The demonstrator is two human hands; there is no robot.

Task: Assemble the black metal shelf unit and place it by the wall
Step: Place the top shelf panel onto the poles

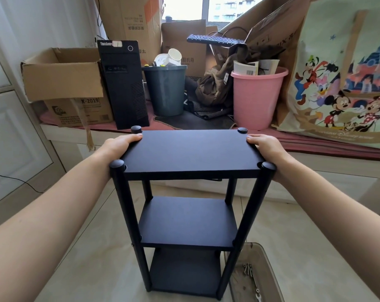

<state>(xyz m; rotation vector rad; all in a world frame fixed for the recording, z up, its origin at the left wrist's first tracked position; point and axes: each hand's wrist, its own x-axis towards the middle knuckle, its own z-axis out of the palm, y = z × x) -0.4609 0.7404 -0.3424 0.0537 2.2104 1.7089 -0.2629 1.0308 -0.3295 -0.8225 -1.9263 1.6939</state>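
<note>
**Shelf unit held at both ends, centre of frame**

The shelf stands upright in the centre of the frame, on the pale floor, with three black boards fitted between four black posts. Its top board lies at mid-height of the picture; the lowest board sits near the bottom edge.

The left hand grips the left end of the top board — thumb on the upper face, the other fingers hidden beneath. The right hand grips the right end the same way, thumb on top, the remaining fingers out of sight under the board and behind the near right post. Both forearms run out of frame at the lower corners.

Visibility limits:
- The feet of the posts are hard to make out; whether they touch the floor cannot be told.
- The two far posts show only in part, behind the boards.
- A clear tray at lower right is cut off by the bottom edge and partly hidden by the near right post; it holds screws and a small wrench.

Behind the shelf, across the upper half, a ledge carries a box, a black PC tower, a grey bin, a pink bin — and a printed bag at upper right, cut off by the right edge.
</note>
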